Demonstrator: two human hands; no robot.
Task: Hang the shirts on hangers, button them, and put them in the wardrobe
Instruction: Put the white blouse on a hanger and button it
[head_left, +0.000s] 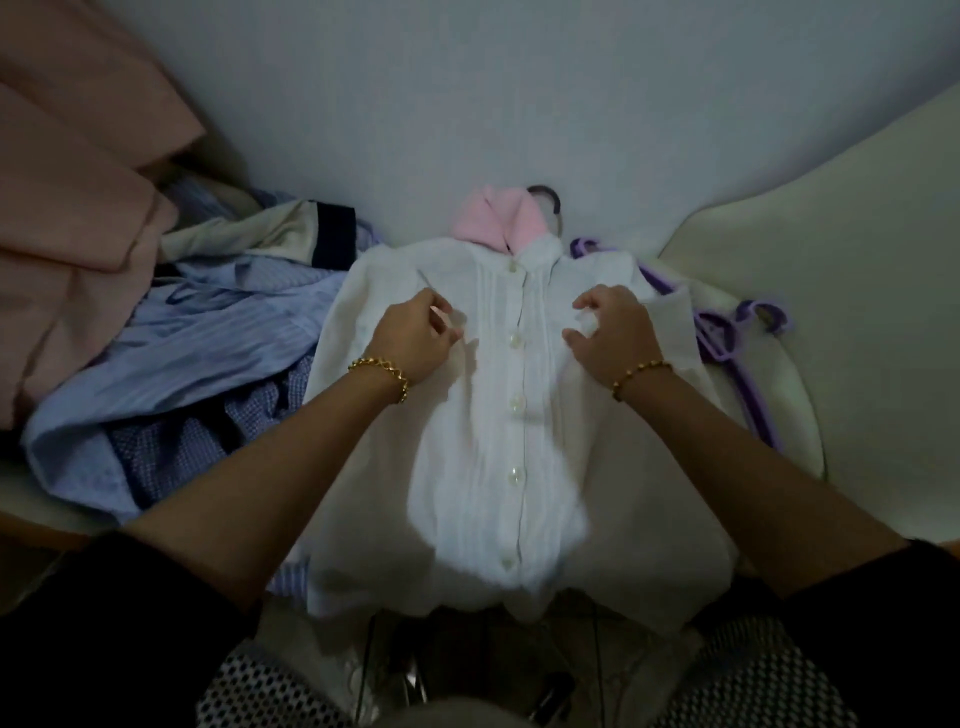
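A white shirt (514, 441) lies face up on the table, its front placket closed by a row of several white buttons. A pink collar (498, 218) sticks out at its neck, with a dark hanger hook (550, 200) beyond it. My left hand (415, 338) lies on the shirt's left chest with fingers curled into the cloth. My right hand (613, 332) grips a fold of fabric on the right chest. Both wrists wear gold bracelets.
A heap of blue striped and checked shirts (208, 353) lies to the left, with a peach garment (78, 208) behind it. Purple hangers (727, 332) rest on the round white table (779, 415) to the right. A pale wall stands behind.
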